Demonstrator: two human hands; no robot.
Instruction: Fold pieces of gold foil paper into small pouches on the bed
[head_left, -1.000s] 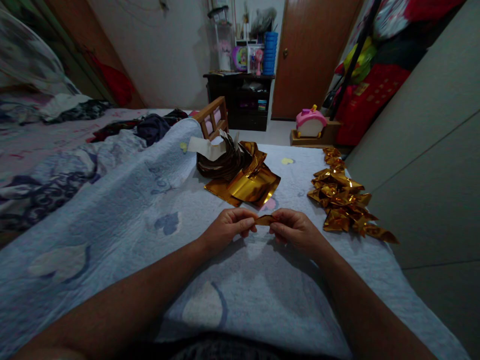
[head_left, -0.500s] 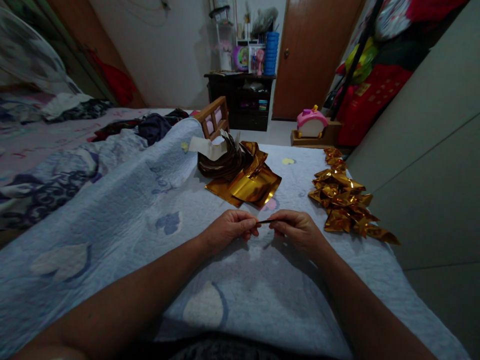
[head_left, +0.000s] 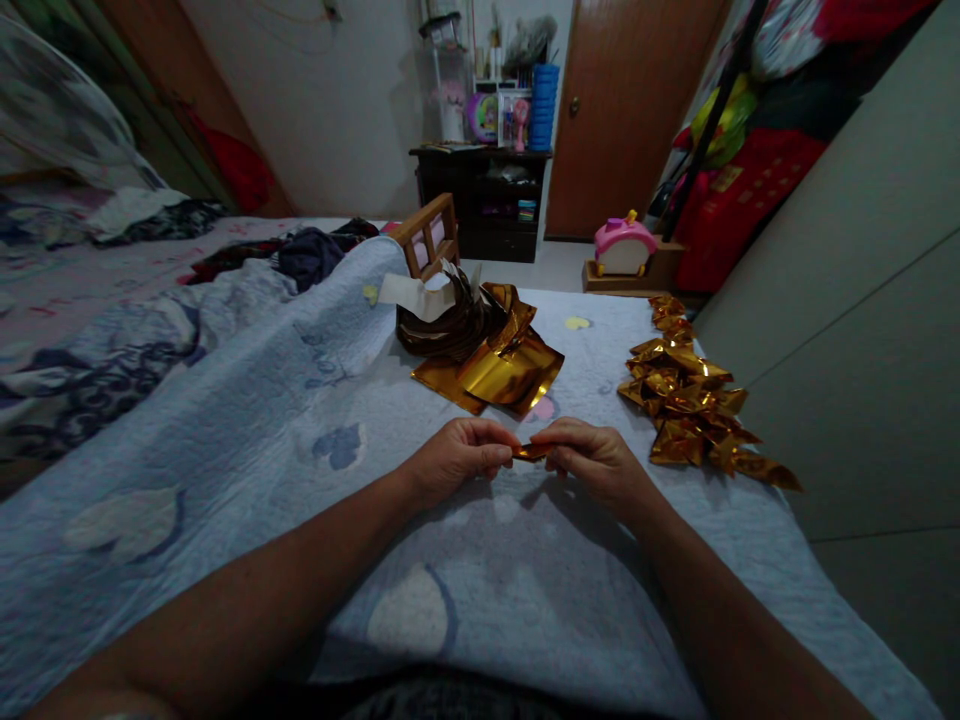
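Note:
Between my two hands is a small folded piece of gold foil paper (head_left: pixel 531 453), its shiny side showing. My left hand (head_left: pixel 466 455) pinches its left end between thumb and fingers. The right end is pinched by my right hand (head_left: pixel 592 455), and both hands hover just over the bed cover. Beyond them lie loose gold foil sheets (head_left: pixel 514 372), beside a curved stack of dark-edged paper (head_left: pixel 442 325) with whitish sheets on top. Off to the right, folded gold foil pieces (head_left: pixel 679 395) lie in a heap along the bed's edge.
A pale blue quilt (head_left: pixel 405 520) with heart shapes covers the bed. A wooden frame (head_left: pixel 427 235) stands at its far end. Behind are a dark cabinet (head_left: pixel 480 205), a pink toy (head_left: pixel 625 246) and a brown door (head_left: pixel 630 120). Rumpled clothes (head_left: pixel 307 258) lie at left.
The foil piece between my hands has tilted or opened a little, from a thin dark edge to a wider shiny gold face. My right fingers have shifted slightly left along it.

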